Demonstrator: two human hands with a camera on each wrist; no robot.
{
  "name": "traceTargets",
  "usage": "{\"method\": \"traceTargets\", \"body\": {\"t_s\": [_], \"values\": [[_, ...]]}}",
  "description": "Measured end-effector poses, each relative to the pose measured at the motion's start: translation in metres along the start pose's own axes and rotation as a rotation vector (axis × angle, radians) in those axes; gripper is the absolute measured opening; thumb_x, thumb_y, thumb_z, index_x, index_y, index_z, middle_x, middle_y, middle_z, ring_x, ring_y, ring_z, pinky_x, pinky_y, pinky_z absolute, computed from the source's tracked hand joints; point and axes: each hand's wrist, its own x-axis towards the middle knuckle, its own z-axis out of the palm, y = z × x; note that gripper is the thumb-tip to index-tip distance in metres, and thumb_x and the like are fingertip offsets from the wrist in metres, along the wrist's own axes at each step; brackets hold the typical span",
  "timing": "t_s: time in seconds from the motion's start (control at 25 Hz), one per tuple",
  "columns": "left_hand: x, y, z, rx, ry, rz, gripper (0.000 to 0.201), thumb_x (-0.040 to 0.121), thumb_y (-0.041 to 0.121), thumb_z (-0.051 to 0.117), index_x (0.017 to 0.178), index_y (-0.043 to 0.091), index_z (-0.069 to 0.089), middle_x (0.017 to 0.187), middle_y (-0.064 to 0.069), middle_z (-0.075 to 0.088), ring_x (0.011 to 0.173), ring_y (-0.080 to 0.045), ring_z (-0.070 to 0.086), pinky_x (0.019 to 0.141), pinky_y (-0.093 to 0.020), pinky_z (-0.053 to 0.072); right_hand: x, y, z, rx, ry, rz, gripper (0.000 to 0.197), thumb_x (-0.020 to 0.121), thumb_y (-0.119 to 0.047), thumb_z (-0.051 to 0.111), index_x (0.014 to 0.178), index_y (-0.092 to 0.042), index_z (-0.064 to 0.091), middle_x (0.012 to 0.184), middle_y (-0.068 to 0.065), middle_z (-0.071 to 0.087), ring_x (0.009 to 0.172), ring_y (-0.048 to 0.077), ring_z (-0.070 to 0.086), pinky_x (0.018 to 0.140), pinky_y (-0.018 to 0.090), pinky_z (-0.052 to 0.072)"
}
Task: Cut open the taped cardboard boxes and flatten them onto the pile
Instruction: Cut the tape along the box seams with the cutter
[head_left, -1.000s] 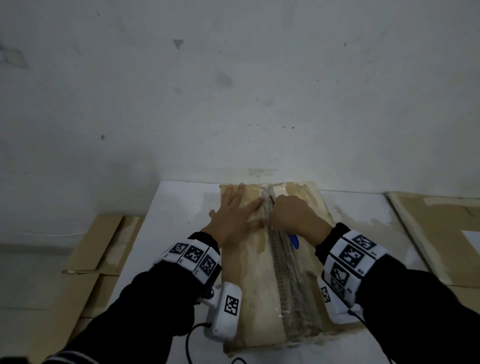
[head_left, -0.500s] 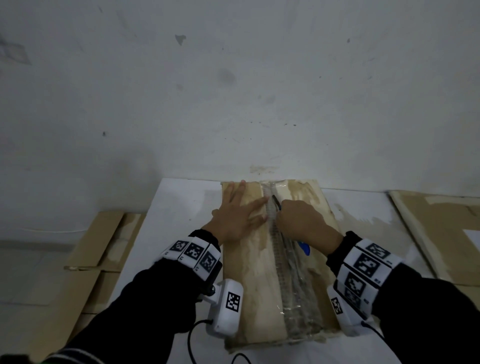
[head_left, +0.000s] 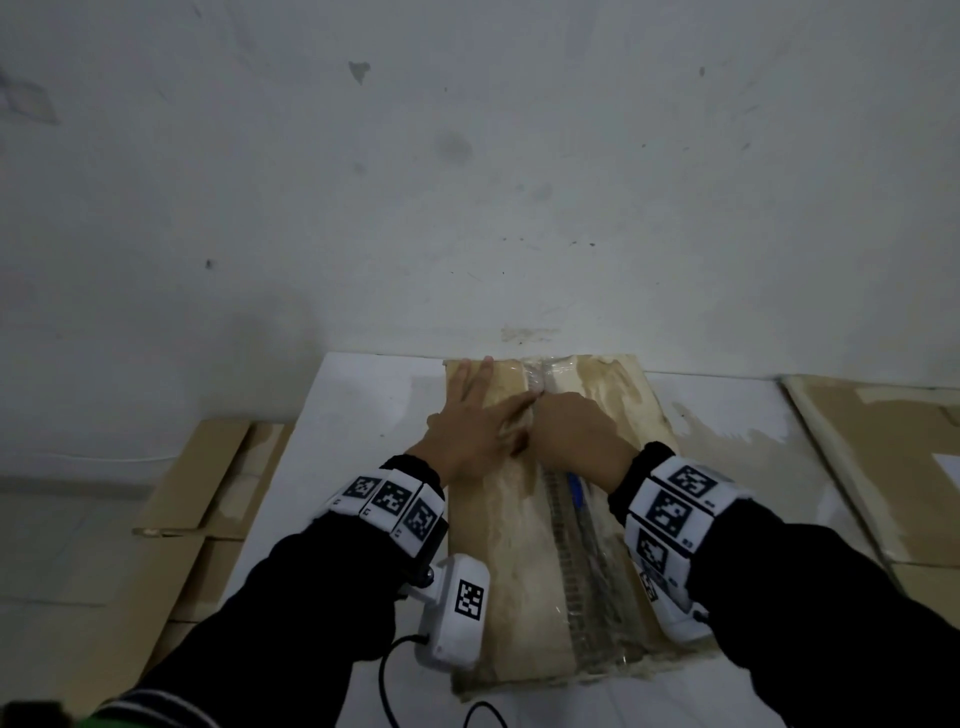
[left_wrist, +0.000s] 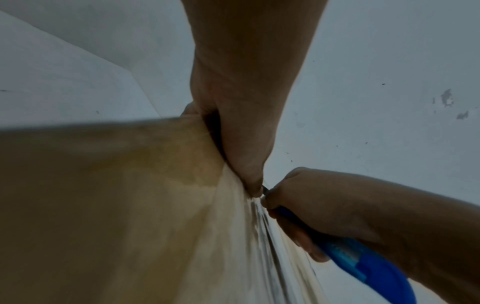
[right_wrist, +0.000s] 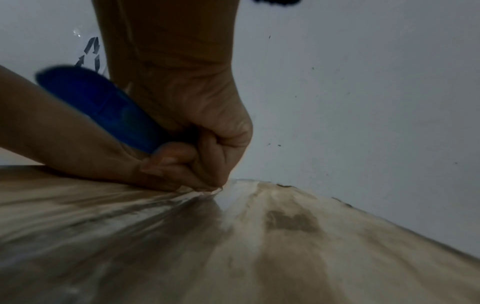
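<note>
Cardboard box (head_left: 519, 566) lies on white table (head_left: 363, 410) against wall; left hand (head_left: 470, 431) pressed flat, fingers spread, beside taped seam (head_left: 571, 561); right hand (head_left: 571, 436) clenched round blue cutter (right_wrist: 103, 107); risk: blade slipping sideways into left fingertips, which sit just beside it

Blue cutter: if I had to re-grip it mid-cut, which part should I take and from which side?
Take the blue cutter by its handle, from the near end. The blade end points away toward the wall, down on the taped seam, and the handle slopes back toward the wrist, as the right hand grips it now. The left hand lies flat beside the seam.
</note>
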Motion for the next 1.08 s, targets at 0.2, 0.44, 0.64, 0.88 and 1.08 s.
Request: {"method": "traceTargets", "body": {"t_s": [0.2,0.44,0.64,0.88,1.08], "values": [[0.003,-0.003,0.004,-0.010,0.001,-0.006,0.055,0.094,0.056,0.039,0.145,0.050,0.019,0.157,-0.005,-0.022,0.141,-0.030,-0.029,0.113,-0.061,0.012,-0.006,0.003,0.000,0.015,-0.055,-0.029,0.019,0.092,-0.021,0.048,0.105,-0.009,0.055,0.096,0.006,0.057,0.074,0.019,0.050,0.049,0.023,0.031],[0.003,-0.003,0.004,0.042,0.012,0.009,0.057,0.093,0.058,0.038,0.147,0.045,0.021,0.157,-0.010,-0.019,0.141,-0.034,-0.026,0.115,-0.057,0.009,-0.023,0.007,-0.002,-0.006,-0.128,-0.030,0.018,0.094,-0.013,0.042,0.098,-0.003,0.057,0.100,0.009,0.060,0.088,0.022,0.060,0.056,0.023,0.038],[0.003,-0.003,0.003,0.020,0.003,0.012,0.057,0.093,0.060,0.035,0.147,0.046,0.020,0.158,-0.009,-0.019,0.141,-0.033,-0.027,0.116,-0.056,0.006,-0.038,0.015,0.003,0.024,-0.189,0.023,0.032,0.093,-0.010,0.042,0.061,-0.011,0.036,0.066,0.002,0.040,0.054,0.012,0.039,0.044,0.022,0.029],[-0.007,0.003,-0.009,-0.042,-0.009,-0.039,0.058,0.089,0.065,0.037,0.143,0.052,0.020,0.158,0.003,-0.019,0.143,-0.025,-0.023,0.110,-0.066,0.004,-0.062,0.032,-0.001,0.335,-0.146,0.030,0.035,0.095,-0.016,0.041,0.061,-0.010,0.038,0.061,0.003,0.043,0.053,0.012,0.041,0.048,0.021,0.034],[-0.047,0.036,0.004,0.115,-0.091,-0.039,0.059,0.092,0.064,0.034,0.145,0.052,0.012,0.157,0.006,-0.022,0.142,-0.030,-0.026,0.104,-0.070,-0.007,-0.067,0.035,0.003,0.368,-0.133,0.029,0.033,0.095,-0.018,0.041,0.063,-0.009,0.045,0.059,0.004,0.050,0.054,0.015,0.047,0.059,0.028,0.044]]}}
